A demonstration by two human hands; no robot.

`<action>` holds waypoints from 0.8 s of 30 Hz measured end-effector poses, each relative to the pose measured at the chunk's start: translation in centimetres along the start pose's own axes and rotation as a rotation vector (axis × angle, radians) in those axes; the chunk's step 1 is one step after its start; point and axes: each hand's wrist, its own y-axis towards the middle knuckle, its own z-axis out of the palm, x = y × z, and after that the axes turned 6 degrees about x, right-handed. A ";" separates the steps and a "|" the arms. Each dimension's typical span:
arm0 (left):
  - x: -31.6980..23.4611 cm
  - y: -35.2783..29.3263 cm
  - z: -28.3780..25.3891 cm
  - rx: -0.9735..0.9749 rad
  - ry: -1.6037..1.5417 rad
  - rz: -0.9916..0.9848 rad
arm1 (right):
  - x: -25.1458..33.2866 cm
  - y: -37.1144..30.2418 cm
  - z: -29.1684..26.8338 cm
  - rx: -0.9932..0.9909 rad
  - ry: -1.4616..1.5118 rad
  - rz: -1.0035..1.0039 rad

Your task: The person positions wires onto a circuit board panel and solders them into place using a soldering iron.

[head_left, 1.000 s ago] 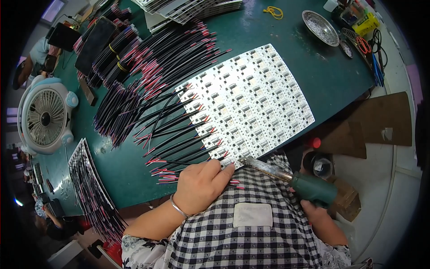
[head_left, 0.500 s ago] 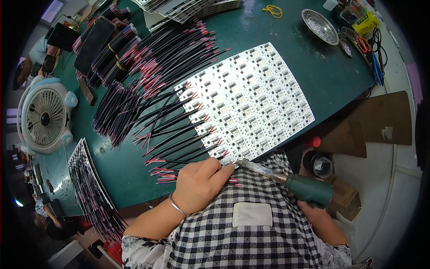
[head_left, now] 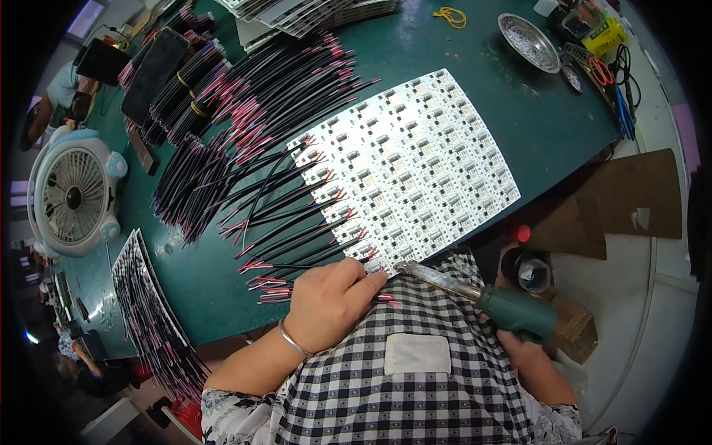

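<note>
A white circuit board panel (head_left: 415, 163) with rows of small parts lies slanted on the green table. Black wires (head_left: 285, 252) with red and white ends run out from its left edge, some joined to the pads. My left hand (head_left: 331, 302) is closed at the panel's near corner, thumb and index finger pinching a wire that they mostly hide. Coloured wire ends poke out beneath the thumb. In my right hand (head_left: 522, 350) is a soldering iron (head_left: 512, 310) with a green handle, gripped from below. Its metal tip is at the panel's near corner, just right of my left fingertips.
Bundles of black wires (head_left: 289, 81) cover the table's left and back. A fan (head_left: 74, 196) stands at the left, near a wired panel (head_left: 152, 311). Stacked panels (head_left: 297, 15) lie at the back. A metal dish (head_left: 530, 43) and tools (head_left: 593, 37) are at the far right.
The soldering iron and my right hand have shifted slightly right, the tip a little away from my left fingertips. My left hand stays nearly in place, still pinching.
</note>
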 end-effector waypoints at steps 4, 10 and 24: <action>0.0 0.1 -0.1 -0.002 -0.014 0.001 | 0.3 -0.2 0.1 -0.006 0.011 0.041; -0.1 0.2 0.0 -0.010 -0.014 0.001 | 2.0 1.2 0.2 0.046 -0.111 -0.007; 0.0 0.2 0.0 0.004 -0.011 -0.002 | -0.3 -0.4 0.4 -0.056 0.096 0.025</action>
